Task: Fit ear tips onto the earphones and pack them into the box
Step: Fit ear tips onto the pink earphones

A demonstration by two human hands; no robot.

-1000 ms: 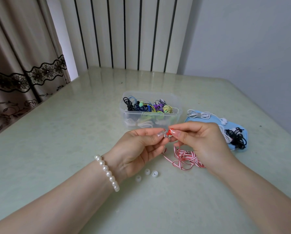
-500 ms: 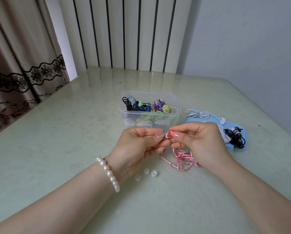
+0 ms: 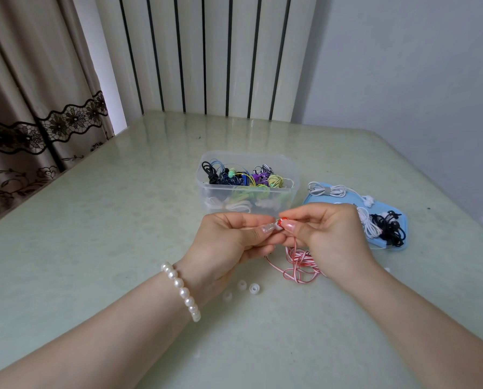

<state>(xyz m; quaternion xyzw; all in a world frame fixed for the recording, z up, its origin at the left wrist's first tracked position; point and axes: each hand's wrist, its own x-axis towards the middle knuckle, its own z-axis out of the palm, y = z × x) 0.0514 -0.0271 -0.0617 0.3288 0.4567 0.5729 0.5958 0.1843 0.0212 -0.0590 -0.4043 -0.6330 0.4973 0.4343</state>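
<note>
Pale green and glossy, the table (image 3: 100, 248) runs back to a striped wall panel (image 3: 206, 54) and a lace-trimmed curtain (image 3: 32, 108) on the left. From where I sit watching the head view, both hands meet just in front of the clear plastic box (image 3: 247, 192), which already holds a jumble of coiled earphones in black, blue, green, purple and yellow. My left hand (image 3: 229, 242), pearl bracelet (image 3: 182, 290) at the wrist, pinches a small translucent ear tip (image 3: 276, 226) between thumb and forefinger; my right hand (image 3: 327, 234) pinches the red earbud (image 3: 283, 219) against it, fingers curled. Compared with a second ago, the red bud has sunk further between the fingertips and only a sliver of it shows, while the hands have barely shifted, so I judge the tip is being pressed onto the nozzle and is close to seated, though I cannot see the joint itself. The red-and-white striped cable (image 3: 299, 262) trails from the right hand and lies looped on the table below it. Three spare tips (image 3: 241, 284) lie near the left wrist, untouched as before. To the right, a blue lid (image 3: 403, 242) carries a white set (image 3: 327, 190) and a black set (image 3: 389, 228) waiting their turn. This pair's other bud is hidden from me, and the packing remains undone.
</note>
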